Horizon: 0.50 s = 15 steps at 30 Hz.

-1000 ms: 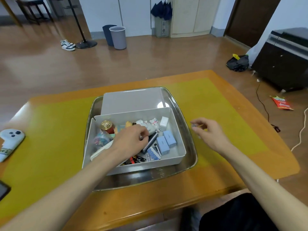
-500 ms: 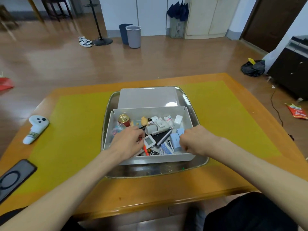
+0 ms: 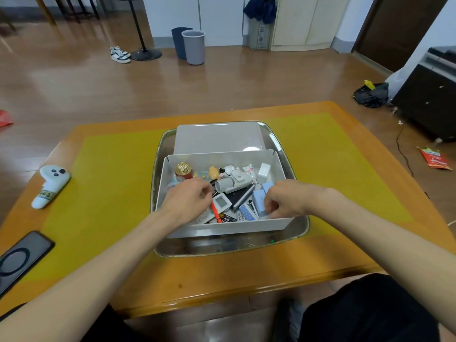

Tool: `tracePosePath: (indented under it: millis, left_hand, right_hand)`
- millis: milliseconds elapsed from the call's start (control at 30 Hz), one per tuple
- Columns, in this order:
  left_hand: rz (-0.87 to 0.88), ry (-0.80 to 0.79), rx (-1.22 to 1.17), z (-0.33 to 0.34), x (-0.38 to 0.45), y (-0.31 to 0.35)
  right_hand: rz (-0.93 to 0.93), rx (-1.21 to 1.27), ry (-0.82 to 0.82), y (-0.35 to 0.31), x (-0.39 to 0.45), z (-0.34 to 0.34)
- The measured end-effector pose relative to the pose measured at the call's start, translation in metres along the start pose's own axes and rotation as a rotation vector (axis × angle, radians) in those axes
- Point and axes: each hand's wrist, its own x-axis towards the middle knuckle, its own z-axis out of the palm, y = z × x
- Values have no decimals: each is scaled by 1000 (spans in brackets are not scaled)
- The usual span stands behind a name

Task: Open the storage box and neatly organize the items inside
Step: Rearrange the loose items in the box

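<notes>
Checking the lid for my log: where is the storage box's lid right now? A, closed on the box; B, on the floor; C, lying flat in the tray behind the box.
C: the lid lies flat in the metal tray, behind the open storage box.

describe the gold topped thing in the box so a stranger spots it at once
Start at the open white plastic storage box in the steel tray. In its far left corner stands a small red jar, the only thing there with an ornate gold lid.

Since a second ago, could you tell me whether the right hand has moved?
Yes. The right hand moved left, from over the yellow mat into the storage box.
</notes>
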Motion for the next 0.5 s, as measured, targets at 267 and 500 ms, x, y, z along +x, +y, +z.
tracePosePath:
  millis: [267, 500]
  left_hand:
    - [50, -11, 78, -19, 43, -15]
    - [226, -158, 352, -12, 86, -27]
  right_hand:
    - [2, 165, 442, 1, 30, -35]
    - [49, 118, 249, -11, 89, -25]
